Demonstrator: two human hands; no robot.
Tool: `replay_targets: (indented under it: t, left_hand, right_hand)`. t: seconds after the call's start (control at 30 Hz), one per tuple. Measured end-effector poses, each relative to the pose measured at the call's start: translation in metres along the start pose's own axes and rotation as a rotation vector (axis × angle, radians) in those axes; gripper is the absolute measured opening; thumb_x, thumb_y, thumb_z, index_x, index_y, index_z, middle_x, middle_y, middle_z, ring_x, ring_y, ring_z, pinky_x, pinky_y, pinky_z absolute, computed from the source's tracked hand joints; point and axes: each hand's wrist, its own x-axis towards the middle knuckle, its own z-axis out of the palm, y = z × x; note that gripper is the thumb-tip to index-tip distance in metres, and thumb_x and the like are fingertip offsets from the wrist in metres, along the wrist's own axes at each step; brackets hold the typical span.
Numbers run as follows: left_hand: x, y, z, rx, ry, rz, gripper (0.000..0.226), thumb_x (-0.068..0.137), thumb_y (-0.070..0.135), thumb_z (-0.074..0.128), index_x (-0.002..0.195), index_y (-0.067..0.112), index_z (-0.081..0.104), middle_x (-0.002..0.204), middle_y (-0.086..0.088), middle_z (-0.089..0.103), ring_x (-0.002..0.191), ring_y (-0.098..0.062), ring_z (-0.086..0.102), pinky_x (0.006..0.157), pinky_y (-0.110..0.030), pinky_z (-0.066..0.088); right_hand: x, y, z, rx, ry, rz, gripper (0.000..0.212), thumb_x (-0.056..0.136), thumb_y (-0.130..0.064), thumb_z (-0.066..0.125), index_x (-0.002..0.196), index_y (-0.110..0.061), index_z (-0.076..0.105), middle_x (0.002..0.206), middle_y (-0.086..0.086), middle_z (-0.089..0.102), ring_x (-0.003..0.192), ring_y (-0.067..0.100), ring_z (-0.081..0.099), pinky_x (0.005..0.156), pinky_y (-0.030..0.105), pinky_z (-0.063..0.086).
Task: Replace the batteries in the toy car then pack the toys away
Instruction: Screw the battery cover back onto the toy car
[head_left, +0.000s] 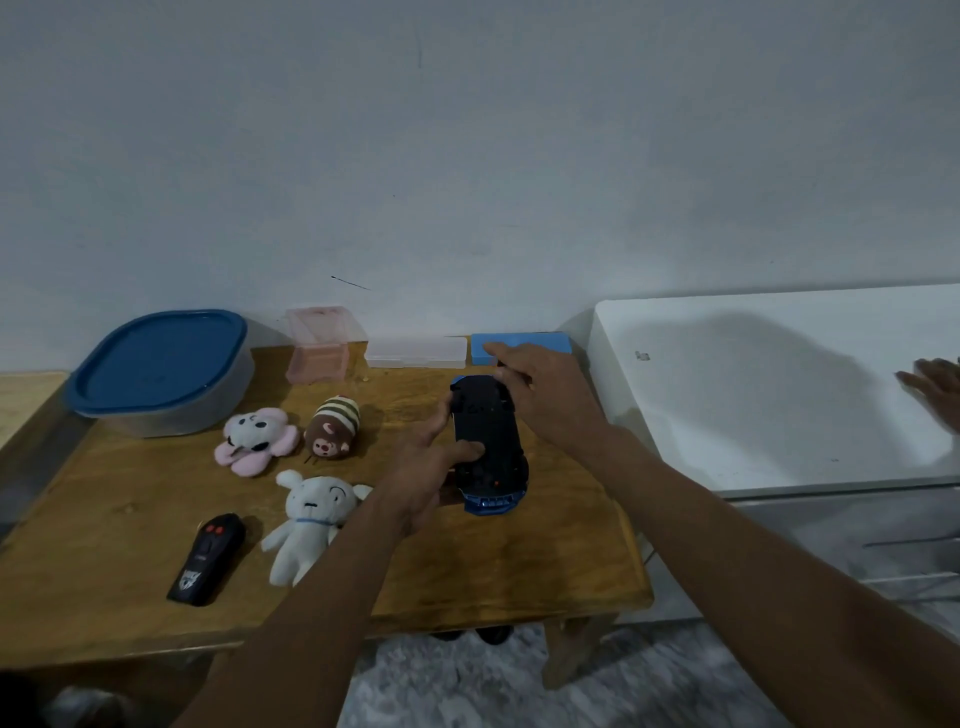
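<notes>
One blue toy car (487, 423) lies belly-up over the right half of the wooden table (545, 561), held between both hands. The left hand (423, 467) clamps its near half, thumb pressed on the black underside and fingers wrapped round the left flank. The right hand (545, 395) curls its fingers over the far end.

Three plush toys sit to the left: a pink-and-white one (257, 439), a striped monkey (332, 426) and a white dog (311, 519). There is one black remote control (208, 558), one blue-lidded container (161, 369) and three small cases: pink (319, 345), clear (415, 352), blue (540, 343).
</notes>
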Motion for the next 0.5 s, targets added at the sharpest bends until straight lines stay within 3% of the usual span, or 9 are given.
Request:
replay_targets:
  t: [0.1,0.3,0.5]
  left_hand:
    - [-0.0006,0.0010,0.0028,-0.002,-0.002,-0.001,0.071,0.089,0.000,0.060,0.142,0.044,0.039,0.114,-0.006,0.069,0.099,-0.029,0.068,0.086,-0.050,0.056]
    - [-0.0026,0.0017,0.0069,-0.002,0.014,-0.015,0.074,0.088,0.001,0.062,0.144,0.041,0.037,0.116,-0.008,0.069,0.101,-0.031,0.068,0.091,-0.056,0.053]
    - [-0.0044,0.0018,0.0049,0.000,0.011,-0.012,0.074,0.089,0.001,0.061,0.145,0.041,0.035,0.117,-0.008,0.068,0.102,-0.031,0.067,0.091,-0.054,0.053]
  right_hand:
    - [0.0001,-0.0013,-0.0004,-0.030,0.071,0.009,0.028,0.091,-0.012,0.059,0.118,-0.007,0.066,0.087,0.008,0.068,0.077,0.014,0.057,0.077,0.032,0.051]
    - [-0.0004,-0.0041,-0.0002,-0.043,0.076,-0.028,0.030,0.091,-0.009,0.059,0.120,-0.004,0.064,0.086,0.008,0.067,0.077,0.009,0.053,0.075,0.028,0.049]
    - [-0.0007,-0.0066,0.0017,-0.053,0.025,-0.016,0.035,0.091,-0.006,0.056,0.125,-0.004,0.059,0.093,0.011,0.065,0.083,0.019,0.058,0.077,0.027,0.048]
